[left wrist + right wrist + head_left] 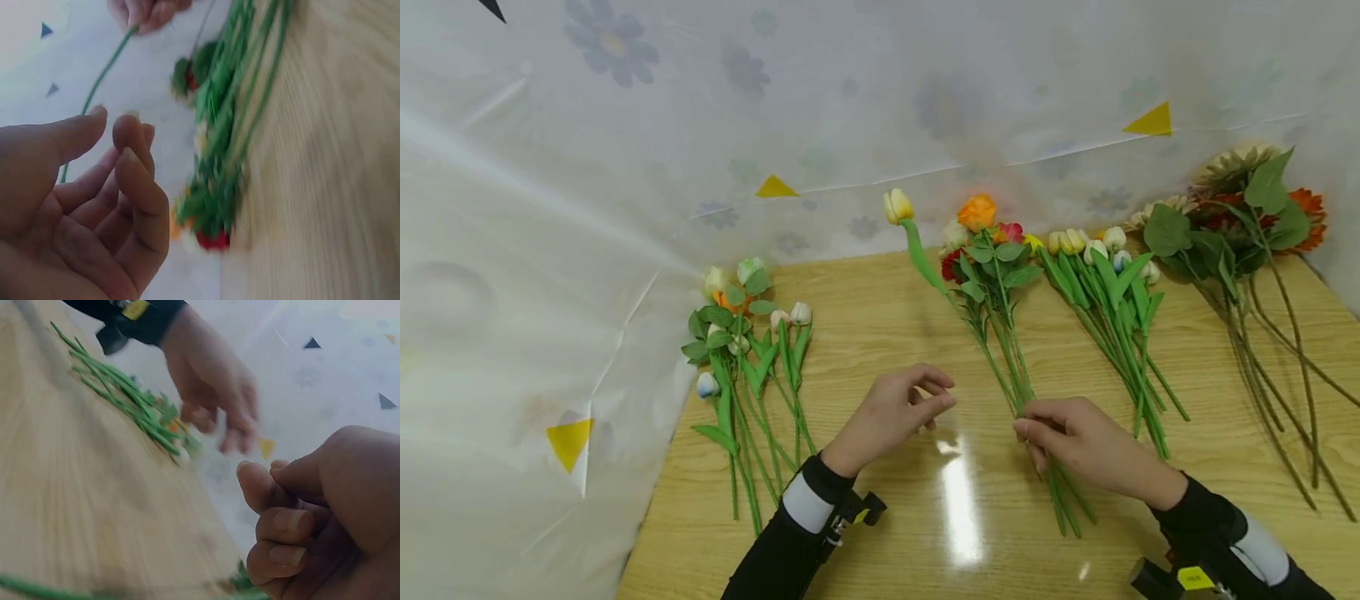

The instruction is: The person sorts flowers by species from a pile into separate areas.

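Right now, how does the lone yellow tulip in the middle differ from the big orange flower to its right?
The yellow tulip is pale and cup-shaped; the orange flower is vivid, with ruffled, layered petals. The tulip's head stands apart, while the orange flower sits within a mixed bunch. Both heads are beyond the right hand.

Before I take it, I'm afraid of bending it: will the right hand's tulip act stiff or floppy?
The tulip should be fairly stiff: its thin stem bends only slightly beyond the right hand. It may swing top-heavy, with the bloom at the far end. The leaf might snag the nearby bunch.
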The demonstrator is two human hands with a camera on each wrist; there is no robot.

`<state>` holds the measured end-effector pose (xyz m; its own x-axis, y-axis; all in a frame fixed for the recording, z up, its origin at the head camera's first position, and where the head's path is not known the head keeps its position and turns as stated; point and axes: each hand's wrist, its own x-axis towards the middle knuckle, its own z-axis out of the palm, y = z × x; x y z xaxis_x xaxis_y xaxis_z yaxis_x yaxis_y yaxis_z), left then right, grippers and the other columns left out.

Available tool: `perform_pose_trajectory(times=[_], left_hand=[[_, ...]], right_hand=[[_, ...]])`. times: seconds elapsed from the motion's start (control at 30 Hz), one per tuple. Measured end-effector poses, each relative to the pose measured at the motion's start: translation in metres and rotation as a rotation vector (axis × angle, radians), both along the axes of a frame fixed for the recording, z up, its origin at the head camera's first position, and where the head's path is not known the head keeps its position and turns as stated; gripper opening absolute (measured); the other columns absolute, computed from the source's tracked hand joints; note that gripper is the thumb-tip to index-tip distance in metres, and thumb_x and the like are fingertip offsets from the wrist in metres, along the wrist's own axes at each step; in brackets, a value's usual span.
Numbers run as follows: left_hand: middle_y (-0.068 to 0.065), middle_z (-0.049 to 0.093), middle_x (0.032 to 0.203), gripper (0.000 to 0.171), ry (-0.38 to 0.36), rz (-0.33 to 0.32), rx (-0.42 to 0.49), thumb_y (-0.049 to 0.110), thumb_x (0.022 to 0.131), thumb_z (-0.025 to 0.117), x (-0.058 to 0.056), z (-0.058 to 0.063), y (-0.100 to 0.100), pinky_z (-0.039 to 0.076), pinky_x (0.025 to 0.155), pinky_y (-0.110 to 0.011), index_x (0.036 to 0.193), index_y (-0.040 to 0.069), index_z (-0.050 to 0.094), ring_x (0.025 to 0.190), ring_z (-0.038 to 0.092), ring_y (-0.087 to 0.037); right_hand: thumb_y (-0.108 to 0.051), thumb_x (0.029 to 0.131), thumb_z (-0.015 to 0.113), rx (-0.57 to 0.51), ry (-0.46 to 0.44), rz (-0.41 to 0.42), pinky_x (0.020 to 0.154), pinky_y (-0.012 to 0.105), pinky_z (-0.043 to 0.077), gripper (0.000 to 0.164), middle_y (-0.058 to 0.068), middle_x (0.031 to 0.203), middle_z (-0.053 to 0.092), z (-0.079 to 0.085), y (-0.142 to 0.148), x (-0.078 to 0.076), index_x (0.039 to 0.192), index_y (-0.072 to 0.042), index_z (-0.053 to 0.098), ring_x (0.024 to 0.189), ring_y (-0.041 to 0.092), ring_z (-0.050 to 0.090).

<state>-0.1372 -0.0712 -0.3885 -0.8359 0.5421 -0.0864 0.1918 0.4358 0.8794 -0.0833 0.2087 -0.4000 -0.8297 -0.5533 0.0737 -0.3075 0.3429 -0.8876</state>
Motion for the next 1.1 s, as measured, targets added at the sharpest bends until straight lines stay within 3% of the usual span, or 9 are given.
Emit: perform_pose_trajectory(times=[0.13, 0.3, 0.4, 0.5, 0.6, 0.77, 0.87, 0.97, 1.1], left_hand=[[-0.002, 0.067, 0.103, 0.027, 0.042, 0.142, -0.094, 0.031, 0.1, 0.063, -0.004, -0.005, -0.04, 0.053, 0.06, -0.03, 0.121, 0.013, 0.065, 0.076, 0.07, -0.029], [-0.007, 0.069, 0.098, 0.027, 0.143, 0.361, -0.297, 0.024, 0.1, 0.064, -0.008, -0.012, -0.087, 0.048, 0.052, -0.028, 0.118, 0.005, 0.066, 0.067, 0.068, -0.02], [-0.009, 0.072, 0.099, 0.027, 0.2, 0.475, -0.458, 0.025, 0.1, 0.064, -0.009, -0.016, -0.109, 0.041, 0.046, -0.028, 0.117, 0.005, 0.067, 0.056, 0.06, -0.014], [-0.011, 0.073, 0.096, 0.028, 0.244, 0.546, -0.611, 0.027, 0.099, 0.065, -0.006, -0.019, -0.127, 0.04, 0.043, -0.03, 0.112, 0.003, 0.069, 0.049, 0.053, -0.013], [-0.007, 0.066, 0.073, 0.028, 0.228, 0.567, -0.737, 0.033, 0.097, 0.067, -0.003, -0.026, -0.137, 0.036, 0.039, -0.029, 0.092, 0.005, 0.068, 0.044, 0.047, -0.014], [0.005, 0.032, 0.048, 0.047, 0.219, 0.53, -0.836, 0.039, 0.093, 0.072, 0.001, -0.04, -0.138, 0.022, 0.038, -0.025, 0.06, 0.015, 0.049, 0.038, 0.033, -0.012], [0.006, 0.029, 0.046, 0.049, 0.232, 0.509, -0.842, 0.036, 0.093, 0.072, 0.0, -0.043, -0.137, 0.02, 0.038, -0.024, 0.056, 0.017, 0.047, 0.038, 0.03, -0.011], [0.005, 0.031, 0.048, 0.046, 0.193, 0.506, -0.803, 0.03, 0.095, 0.069, 0.0, -0.042, -0.138, 0.022, 0.039, -0.024, 0.058, 0.015, 0.049, 0.04, 0.032, -0.011], [-0.002, 0.055, 0.063, 0.025, 0.085, 0.535, -0.656, 0.025, 0.098, 0.065, 0.0, -0.036, -0.141, 0.035, 0.045, -0.027, 0.082, 0.007, 0.063, 0.049, 0.047, -0.013]], right_hand=[[-0.015, 0.106, 0.05, 0.118, 0.064, -0.17, 0.043, 0.025, 0.029, 0.026, -0.004, 0.065, 0.056, 0.001, 0.031, -0.002, 0.082, -0.015, 0.058, 0.043, 0.003, 0.028], [-0.024, 0.108, 0.047, 0.331, 0.072, -0.376, 0.047, 0.029, 0.026, 0.027, -0.003, 0.066, 0.056, 0.001, 0.07, -0.005, 0.089, -0.01, 0.061, 0.046, 0.01, 0.035], [-0.026, 0.109, 0.045, 0.413, 0.07, -0.44, 0.048, 0.03, 0.025, 0.033, 0.0, 0.065, 0.057, -0.002, 0.088, -0.008, 0.086, -0.008, 0.062, 0.047, 0.012, 0.037], [-0.026, 0.109, 0.042, 0.461, 0.06, -0.467, 0.05, 0.03, 0.025, 0.037, 0.001, 0.064, 0.058, -0.005, 0.099, -0.009, 0.083, -0.008, 0.062, 0.049, 0.012, 0.039], [-0.029, 0.11, 0.039, 0.506, 0.008, -0.459, 0.051, 0.03, 0.024, 0.043, 0.001, 0.065, 0.06, -0.008, 0.104, -0.011, 0.081, -0.008, 0.062, 0.049, 0.013, 0.04], [-0.035, 0.11, 0.036, 0.583, -0.075, -0.422, 0.048, 0.03, 0.022, 0.051, 0.001, 0.061, 0.057, -0.009, 0.107, -0.014, 0.073, -0.012, 0.061, 0.046, 0.013, 0.028], [-0.039, 0.11, 0.035, 0.61, -0.097, -0.413, 0.047, 0.03, 0.023, 0.053, 0.001, 0.06, 0.056, -0.009, 0.109, -0.014, 0.073, -0.012, 0.062, 0.046, 0.013, 0.028], [-0.043, 0.109, 0.035, 0.624, -0.103, -0.418, 0.048, 0.031, 0.023, 0.055, 0.002, 0.06, 0.056, -0.009, 0.109, -0.012, 0.074, -0.011, 0.062, 0.047, 0.014, 0.03], [-0.045, 0.109, 0.034, 0.633, -0.098, -0.427, 0.048, 0.031, 0.024, 0.055, 0.002, 0.063, 0.056, -0.008, 0.11, -0.01, 0.076, -0.011, 0.061, 0.048, 0.016, 0.032]])
